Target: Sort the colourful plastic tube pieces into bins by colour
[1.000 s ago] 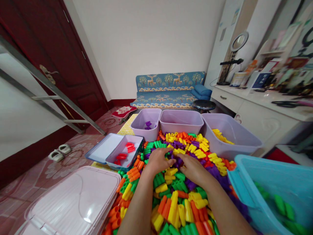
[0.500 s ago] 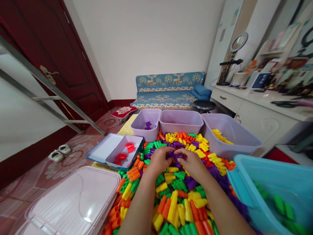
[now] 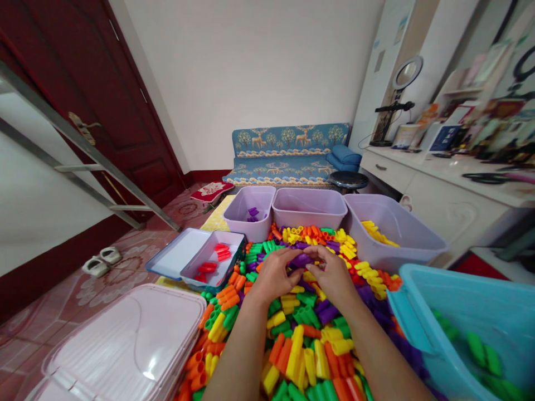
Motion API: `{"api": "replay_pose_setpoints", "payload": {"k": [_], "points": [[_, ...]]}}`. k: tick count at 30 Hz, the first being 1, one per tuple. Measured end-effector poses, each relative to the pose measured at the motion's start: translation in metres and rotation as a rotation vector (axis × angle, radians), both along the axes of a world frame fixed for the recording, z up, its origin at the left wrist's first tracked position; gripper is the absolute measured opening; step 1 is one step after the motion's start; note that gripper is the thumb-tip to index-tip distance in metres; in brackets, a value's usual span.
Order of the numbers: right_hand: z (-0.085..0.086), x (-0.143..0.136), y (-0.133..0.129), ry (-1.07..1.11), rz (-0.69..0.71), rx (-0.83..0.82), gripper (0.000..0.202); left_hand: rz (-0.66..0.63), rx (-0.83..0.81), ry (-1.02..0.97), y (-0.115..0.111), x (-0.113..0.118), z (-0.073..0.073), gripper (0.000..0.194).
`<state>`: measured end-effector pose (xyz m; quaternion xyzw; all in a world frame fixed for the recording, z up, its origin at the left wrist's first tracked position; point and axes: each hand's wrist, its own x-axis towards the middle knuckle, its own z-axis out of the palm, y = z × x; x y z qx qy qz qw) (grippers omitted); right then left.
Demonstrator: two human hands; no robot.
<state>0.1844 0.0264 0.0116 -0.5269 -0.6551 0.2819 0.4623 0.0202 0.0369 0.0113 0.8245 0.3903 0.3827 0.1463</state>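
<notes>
Left hand [image 3: 273, 274] and right hand [image 3: 331, 273] pinched purple plastic [image 3: 300, 260] between them. Smooth, hollow coloured tubes [image 3: 297, 351] crowded beneath the grip; rounded lilac bins [image 3: 309, 219] stood beyond it.

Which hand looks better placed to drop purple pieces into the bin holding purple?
Left, probably: the left hand is nearer that bin, while the right hand sits farther off. Both are at purple pieces.

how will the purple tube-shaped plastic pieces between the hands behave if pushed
The purple tube-shaped plastic pieces look moulded, so probably stiff. Similar yellow plastic tubes show open ends, suggesting hollow, light pieces. Seemingly rounded sides may let them roll, though crowded neighbours could check that.
</notes>
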Motion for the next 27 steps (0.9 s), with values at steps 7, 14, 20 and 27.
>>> {"api": "replay_pose_setpoints", "payload": {"k": [7, 14, 20, 27], "points": [[0.005, -0.001, -0.002, -0.087, -0.036, 0.019, 0.020, -0.051, -0.113, -0.142, 0.004, -0.002, -0.004, 0.033], [0.007, 0.000, -0.002, -0.059, -0.022, -0.015, 0.028, 0.003, -0.349, -0.380, 0.009, -0.004, -0.011, 0.035], [0.004, 0.000, -0.002, -0.064, -0.005, -0.025, 0.024, -0.078, -0.401, -0.377, 0.009, -0.006, -0.011, 0.033], [-0.003, 0.003, 0.003, 0.111, -0.052, -0.081, 0.033, 0.053, -0.406, -0.274, 0.009, -0.016, 0.006, 0.025]]}}
